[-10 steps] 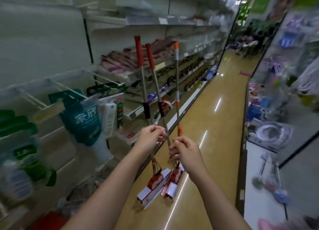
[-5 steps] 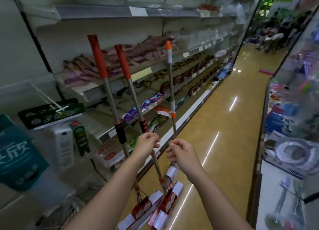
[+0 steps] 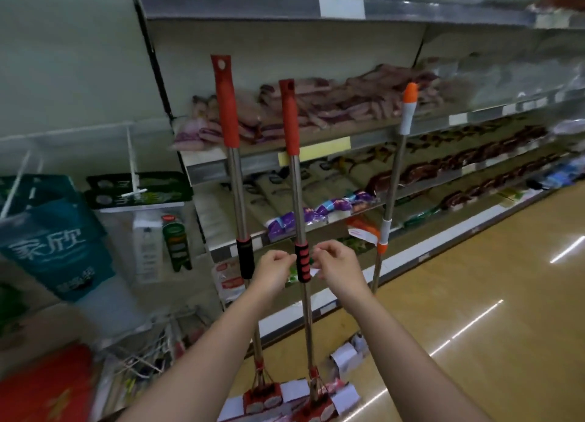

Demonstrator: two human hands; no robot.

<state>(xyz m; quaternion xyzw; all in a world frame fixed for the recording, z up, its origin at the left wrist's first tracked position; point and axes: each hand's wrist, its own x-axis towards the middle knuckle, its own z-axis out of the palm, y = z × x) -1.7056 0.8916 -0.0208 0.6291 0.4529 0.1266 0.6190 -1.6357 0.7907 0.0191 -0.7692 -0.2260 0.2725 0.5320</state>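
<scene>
The store shelf (image 3: 367,141) fills the view ahead, and the middle mop (image 3: 296,184) of three stands upright before it, between my hands. My left hand (image 3: 273,272) curls against its red-and-black sleeve (image 3: 303,261), though I cannot tell if it grasps. My right hand (image 3: 337,266) is clenched just beside the sleeve, holding nothing.

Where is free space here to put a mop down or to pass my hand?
The bare floor right of the orange-tipped mop is widely free. A hand passes between the left mop and the middle mop above their grips. Crowded: the mop heads below, the shelves behind.
</scene>
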